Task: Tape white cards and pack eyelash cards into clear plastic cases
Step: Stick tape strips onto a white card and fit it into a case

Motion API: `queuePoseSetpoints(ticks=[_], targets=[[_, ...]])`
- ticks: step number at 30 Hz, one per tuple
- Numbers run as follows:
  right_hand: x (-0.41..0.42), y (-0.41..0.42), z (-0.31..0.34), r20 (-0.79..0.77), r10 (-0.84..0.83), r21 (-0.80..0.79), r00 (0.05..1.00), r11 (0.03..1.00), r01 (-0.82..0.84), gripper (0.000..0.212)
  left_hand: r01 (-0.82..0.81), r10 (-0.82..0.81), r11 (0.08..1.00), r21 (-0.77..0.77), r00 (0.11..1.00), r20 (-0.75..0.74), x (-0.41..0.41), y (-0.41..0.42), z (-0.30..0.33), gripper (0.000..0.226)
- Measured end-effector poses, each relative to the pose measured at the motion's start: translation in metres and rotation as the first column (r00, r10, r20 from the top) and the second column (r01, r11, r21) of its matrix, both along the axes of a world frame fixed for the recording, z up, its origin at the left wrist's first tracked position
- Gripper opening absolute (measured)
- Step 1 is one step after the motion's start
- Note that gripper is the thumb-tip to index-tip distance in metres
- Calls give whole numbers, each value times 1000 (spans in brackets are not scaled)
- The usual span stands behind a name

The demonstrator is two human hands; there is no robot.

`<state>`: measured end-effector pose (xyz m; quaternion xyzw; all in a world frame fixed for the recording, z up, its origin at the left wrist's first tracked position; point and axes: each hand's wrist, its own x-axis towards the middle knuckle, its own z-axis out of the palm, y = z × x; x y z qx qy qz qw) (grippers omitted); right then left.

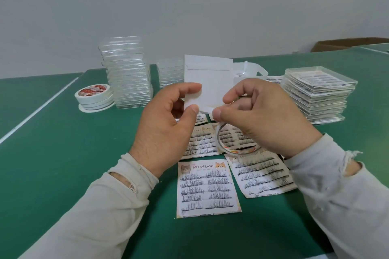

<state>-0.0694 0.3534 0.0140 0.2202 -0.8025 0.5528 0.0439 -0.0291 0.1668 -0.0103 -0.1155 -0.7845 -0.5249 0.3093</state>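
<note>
White card [210, 78] pinched by both hands (tape [207, 110] apparently)

A green bench [63, 174] fills the lower part of the view, its surface crossed by a thin white line [40, 109] that runs diagonally from the left edge toward the far side. A second pale line shows on the far right portion of the green surface. Behind the bench stands a plain, pale grey-white wall [189, 2]. At the far right, beyond the bench edge, the open top of a brown cardboard box [345, 44] is partly visible against the wall, its contents out of sight
</note>
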Motion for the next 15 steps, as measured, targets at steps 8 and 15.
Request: queuePoseSetpoints(ticks=[8,15], targets=[[-2,2,1,-136,-124,187,983,971,149,23,31,-31,998,48,999,17,-2,0,0,43],[-4,2,2,-103,-162,160,981,971,178,26,63,-64,996,56,998,16,-2,-1,0,45]])
